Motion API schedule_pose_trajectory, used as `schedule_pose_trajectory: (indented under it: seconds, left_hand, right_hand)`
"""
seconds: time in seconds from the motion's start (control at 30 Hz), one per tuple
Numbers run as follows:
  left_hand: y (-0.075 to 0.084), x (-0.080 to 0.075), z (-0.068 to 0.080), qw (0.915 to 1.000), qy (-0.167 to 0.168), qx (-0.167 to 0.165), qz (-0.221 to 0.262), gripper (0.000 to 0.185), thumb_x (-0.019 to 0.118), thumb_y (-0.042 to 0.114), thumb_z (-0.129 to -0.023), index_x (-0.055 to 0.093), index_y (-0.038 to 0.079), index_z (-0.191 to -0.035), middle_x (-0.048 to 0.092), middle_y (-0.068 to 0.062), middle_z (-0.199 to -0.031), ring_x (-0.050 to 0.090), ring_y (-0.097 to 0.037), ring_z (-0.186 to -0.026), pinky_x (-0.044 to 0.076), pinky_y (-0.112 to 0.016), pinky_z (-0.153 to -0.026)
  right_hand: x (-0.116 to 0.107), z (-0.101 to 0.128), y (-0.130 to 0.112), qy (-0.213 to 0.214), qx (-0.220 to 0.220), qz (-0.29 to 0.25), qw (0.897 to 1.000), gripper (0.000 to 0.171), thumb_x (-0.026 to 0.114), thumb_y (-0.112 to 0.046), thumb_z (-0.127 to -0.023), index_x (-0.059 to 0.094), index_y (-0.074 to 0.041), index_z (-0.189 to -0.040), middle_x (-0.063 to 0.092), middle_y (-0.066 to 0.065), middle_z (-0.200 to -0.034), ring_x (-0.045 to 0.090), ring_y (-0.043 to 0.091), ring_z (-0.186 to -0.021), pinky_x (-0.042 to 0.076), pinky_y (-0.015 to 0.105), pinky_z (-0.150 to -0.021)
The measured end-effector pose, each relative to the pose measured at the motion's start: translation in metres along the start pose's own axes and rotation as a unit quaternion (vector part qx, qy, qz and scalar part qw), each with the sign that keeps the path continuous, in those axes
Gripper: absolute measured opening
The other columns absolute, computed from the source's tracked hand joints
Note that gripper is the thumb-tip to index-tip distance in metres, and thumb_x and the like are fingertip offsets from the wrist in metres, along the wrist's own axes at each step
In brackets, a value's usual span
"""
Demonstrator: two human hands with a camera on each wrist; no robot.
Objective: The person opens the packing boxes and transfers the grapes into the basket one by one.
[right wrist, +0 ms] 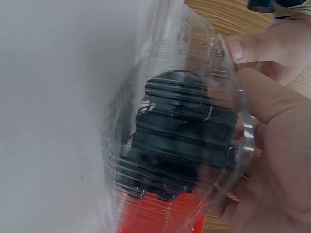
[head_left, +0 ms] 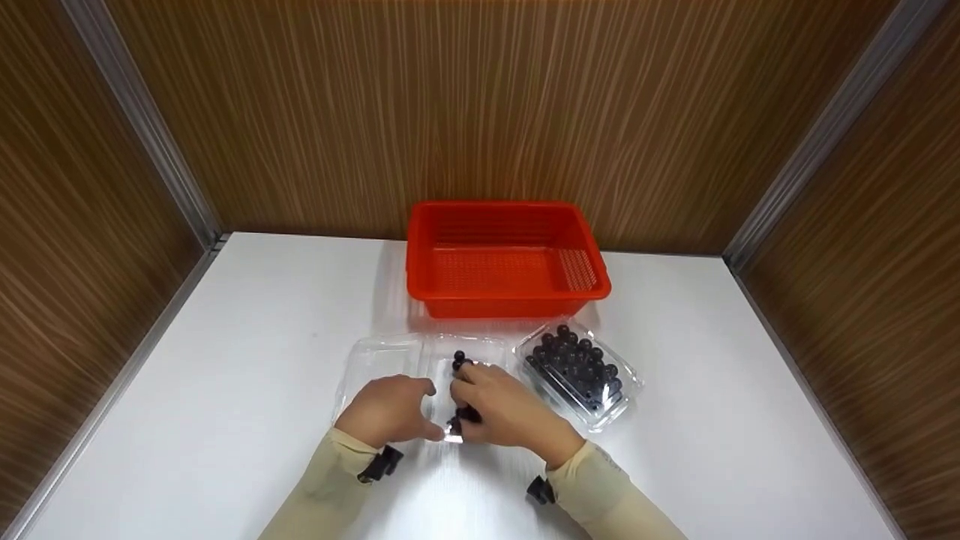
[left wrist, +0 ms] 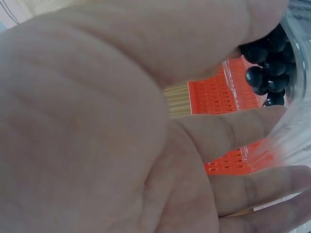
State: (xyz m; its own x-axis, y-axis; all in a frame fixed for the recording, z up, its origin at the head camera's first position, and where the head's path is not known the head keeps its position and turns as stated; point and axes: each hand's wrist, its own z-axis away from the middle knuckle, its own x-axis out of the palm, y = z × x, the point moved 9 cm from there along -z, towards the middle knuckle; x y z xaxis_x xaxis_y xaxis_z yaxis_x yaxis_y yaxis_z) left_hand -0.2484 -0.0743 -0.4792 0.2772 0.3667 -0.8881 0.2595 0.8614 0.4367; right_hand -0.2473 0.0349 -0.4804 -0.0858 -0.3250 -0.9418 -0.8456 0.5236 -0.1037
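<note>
A person's two hands meet over an open clear plastic clamshell box (head_left: 390, 367) lying on a white tabletop (head_left: 225, 360), seen from the head camera. The left hand (head_left: 390, 411) rests on the near edge of the box with its fingers curled over the plastic, thumb and fingers close to the right hand. The right hand (head_left: 502, 409) sits just beside it, fingers curled round the near rim of the box's right half, where a few dark blueberries (head_left: 459, 361) show above and below the knuckles. The two hands touch or nearly touch at the box's middle fold.

From the right wrist camera, the clear ribbed plastic (right wrist: 194, 145) curves round a dark clump of berries (right wrist: 180, 145), with fingertips (right wrist: 240, 48) pressed on its edge. The left wrist view is mostly filled by the palm (left wrist: 97, 136); past the fingers, dark berries (left wrist: 267, 63) and orange mesh (left wrist: 214, 94) show through clear plastic.

Just to the right of the hands stands a second clear box (head_left: 581, 371), set at an angle and filled with blueberries. Behind both boxes, against the back wall, sits an orange-red plastic basket (head_left: 506, 259) with perforated sides. Wood-grain panels (head_left: 480, 105) with metal corner strips close in the tabletop on three sides. The person's sleeves (head_left: 330, 480) are pale beige, with a dark strap at each wrist.
</note>
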Motion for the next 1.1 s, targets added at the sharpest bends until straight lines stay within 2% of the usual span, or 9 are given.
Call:
schedule_pose_trajectory:
  seconds: [0.17,0.27,0.47,0.57,0.67,0.8,0.93,1.1]
  left_hand:
    - [0.0,-0.001,0.0,1.0,-0.002,0.0,0.0,0.058,0.089,0.036,-0.072,0.072,0.006,-0.118,0.075,-0.01,-0.109,0.069,-0.032,-0.1,0.054,-0.049,-0.087]
    - [-0.001,0.0,0.0,1.0,-0.002,0.001,0.005,0.059,0.089,0.037,-0.072,0.072,0.005,-0.118,0.075,-0.011,-0.11,0.069,-0.032,-0.101,0.054,-0.049,-0.088]
    - [-0.002,0.0,0.0,1.0,-0.006,-0.003,0.004,0.059,0.088,0.039,-0.072,0.072,0.006,-0.119,0.075,-0.01,-0.111,0.069,-0.032,-0.102,0.054,-0.049,-0.088]
    - [-0.001,0.0,0.0,1.0,-0.008,-0.003,-0.004,0.058,0.088,0.038,-0.072,0.072,0.007,-0.118,0.075,-0.009,-0.11,0.069,-0.032,-0.101,0.054,-0.048,-0.087]
    - [-0.001,0.0,-0.001,1.0,-0.007,-0.002,-0.006,0.055,0.088,0.037,-0.072,0.072,0.007,-0.115,0.075,-0.009,-0.108,0.068,-0.03,-0.098,0.054,-0.047,-0.085]
    - [-0.001,0.001,-0.001,1.0,-0.006,-0.002,-0.007,0.054,0.089,0.037,-0.072,0.073,0.007,-0.114,0.074,-0.008,-0.107,0.068,-0.029,-0.098,0.054,-0.047,-0.086]
    - [-0.002,0.001,-0.002,0.9999,-0.005,-0.007,-0.01,0.055,0.089,0.039,-0.072,0.072,0.008,-0.114,0.072,-0.007,-0.105,0.067,-0.029,-0.096,0.054,-0.047,-0.085]
    - [-0.005,0.001,-0.002,1.0,0.006,-0.006,-0.004,0.053,0.09,0.04,-0.071,0.073,0.007,-0.11,0.071,-0.008,-0.1,0.066,-0.028,-0.089,0.054,-0.046,-0.077]
  right_hand:
    - [0.005,0.0,-0.005,-0.028,-0.027,0.01,0.999,0.018,0.077,-0.01,-0.081,0.069,-0.018,-0.094,0.055,-0.002,-0.088,0.053,0.018,-0.081,0.048,0.034,-0.078]
    - [0.006,0.0,-0.007,-0.04,-0.036,0.013,0.998,0.014,0.078,-0.009,-0.085,0.075,-0.02,-0.093,0.058,-0.002,-0.087,0.055,0.017,-0.081,0.049,0.032,-0.079]
    - [-0.002,-0.001,-0.005,-0.009,-0.029,0.026,0.999,0.01,0.08,-0.011,-0.084,0.075,-0.019,-0.081,0.06,-0.004,-0.083,0.059,0.014,-0.073,0.051,0.029,-0.068]
    - [-0.006,-0.001,-0.004,0.003,-0.024,0.037,0.999,0.008,0.081,-0.014,-0.085,0.077,-0.021,-0.082,0.062,-0.004,-0.084,0.06,0.015,-0.077,0.05,0.03,-0.07]
    - [-0.011,-0.002,-0.002,0.01,-0.005,0.037,0.999,0.003,0.08,-0.017,-0.087,0.079,-0.02,-0.088,0.062,-0.003,-0.086,0.059,0.017,-0.08,0.049,0.032,-0.074]
    - [-0.017,-0.002,0.006,0.018,0.047,0.001,0.999,0.002,0.078,-0.016,-0.092,0.077,-0.015,-0.092,0.063,-0.003,-0.085,0.061,0.015,-0.078,0.053,0.029,-0.072]
    - [-0.025,-0.001,0.014,0.042,0.094,-0.042,0.994,0.004,0.077,-0.013,-0.093,0.074,-0.012,-0.091,0.066,-0.003,-0.082,0.063,0.013,-0.074,0.057,0.028,-0.068]
    - [-0.033,0.0,0.02,0.071,0.117,-0.09,0.986,0.004,0.078,-0.009,-0.092,0.077,-0.011,-0.088,0.07,-0.002,-0.078,0.062,0.009,-0.069,0.056,0.025,-0.065]
